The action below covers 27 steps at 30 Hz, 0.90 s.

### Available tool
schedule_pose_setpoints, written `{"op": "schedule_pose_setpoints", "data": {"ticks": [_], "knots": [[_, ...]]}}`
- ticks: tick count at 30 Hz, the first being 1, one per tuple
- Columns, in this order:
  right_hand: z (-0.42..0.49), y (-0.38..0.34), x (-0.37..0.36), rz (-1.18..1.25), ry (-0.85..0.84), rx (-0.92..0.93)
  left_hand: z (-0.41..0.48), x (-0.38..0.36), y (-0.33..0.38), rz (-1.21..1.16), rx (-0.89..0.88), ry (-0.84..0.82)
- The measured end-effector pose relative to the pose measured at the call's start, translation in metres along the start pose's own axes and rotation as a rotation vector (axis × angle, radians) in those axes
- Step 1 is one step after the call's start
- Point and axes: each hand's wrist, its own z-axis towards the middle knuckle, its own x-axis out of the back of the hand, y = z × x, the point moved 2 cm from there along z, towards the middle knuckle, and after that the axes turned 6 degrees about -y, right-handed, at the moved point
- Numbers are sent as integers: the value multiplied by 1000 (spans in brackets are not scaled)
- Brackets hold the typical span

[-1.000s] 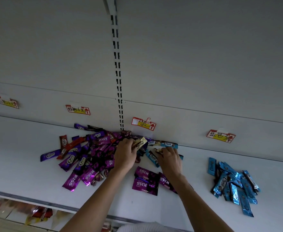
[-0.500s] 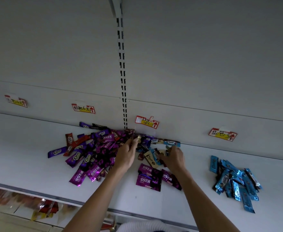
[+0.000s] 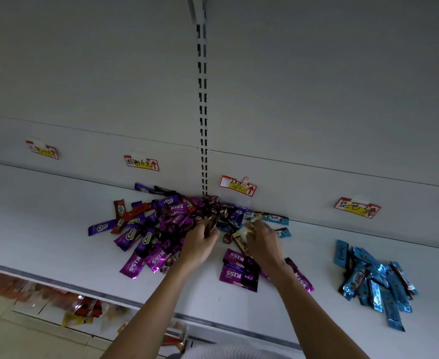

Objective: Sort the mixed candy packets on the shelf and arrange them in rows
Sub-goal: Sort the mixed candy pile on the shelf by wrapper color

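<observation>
**Both hands are working the middle of the frame, each picking one packet out of the heap.**

Nearest, at lower centre, a small group of purple packets [image 3: 239,274] is lying flat on the shelf [image 3: 44,229] between the forearms. Just above, the left hand [image 3: 200,246] is curling its fingers round what looks like a brown packet [image 3: 210,228]. The right hand [image 3: 265,244] is pinching a cream packet [image 3: 240,240] with its fingertips closed on it. Behind them the mixed pile [image 3: 161,224] is sprawling across centre-left, up to the back wall, while a blue pile [image 3: 374,283] is sitting well apart at lower right. My read: lifting each packet straight up before carrying it off should stop it dragging slippery neighbours along. Giving each colour its own patch under the price tags [image 3: 238,186] at the back should make rows easier.
</observation>
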Motion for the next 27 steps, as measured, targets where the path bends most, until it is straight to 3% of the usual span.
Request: {"op": "schedule_pose_setpoints", "data": {"ticks": [2, 7, 13, 17, 20, 24, 27], "knots": [[-4, -7, -14, -115, -124, 45, -2, 1, -1, -28, 10, -16], [2, -14, -17, -242, -194, -16, -7, 6, -7, -15, 77, -28], [-5, -20, -15, -274, -128, 2, -16, 12, -5, -42, 66, 26], [-11, -16, -5, -46, -57, 37, -21, 19, -5, -50, 67, 33], [-15, -15, 1, 161, -18, -61, -25, 22, -3, -40, 58, 44], [-29, -19, 7, 523, -89, -177, -36, 23, 4, -15, 54, 76], [-50, -25, 23, 690, -128, -146, -47, 23, 11, -85, 73, 88]]}}
